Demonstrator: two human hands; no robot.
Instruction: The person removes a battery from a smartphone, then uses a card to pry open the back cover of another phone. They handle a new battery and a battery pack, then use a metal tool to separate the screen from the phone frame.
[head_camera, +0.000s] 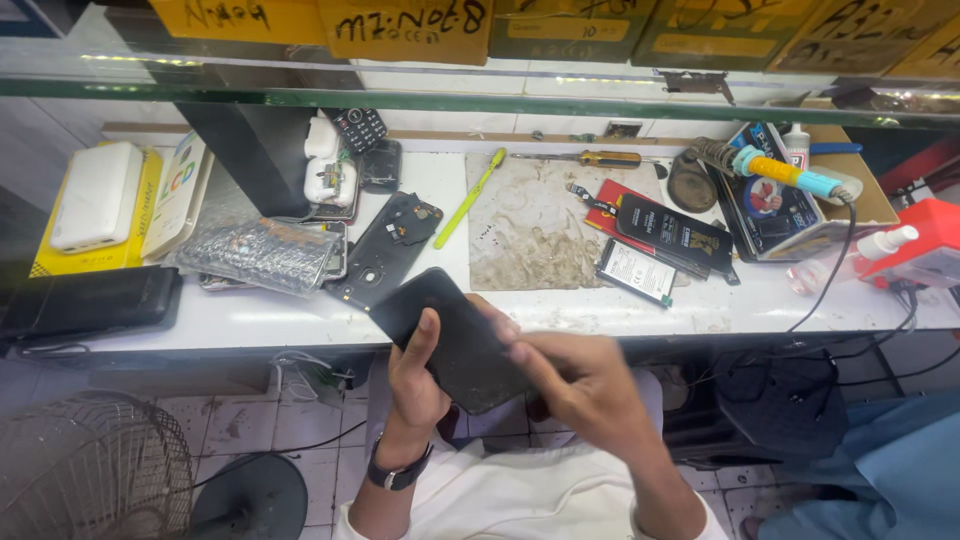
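Two hands (415, 385) (585, 385) share one black phone (455, 340); the bench holds two batteries (672, 235) (637, 271), one screwdriver (590, 158), one toothbrush (470, 197).

Right hand (585, 385) motion-blurred over phone (455, 340)

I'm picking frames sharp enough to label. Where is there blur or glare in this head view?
Head view: the right hand is motion-smeared, the left hand sharper on the dark phone; bright glare streaks the glass shelf edge; the worn mat and soldering iron read crisp.
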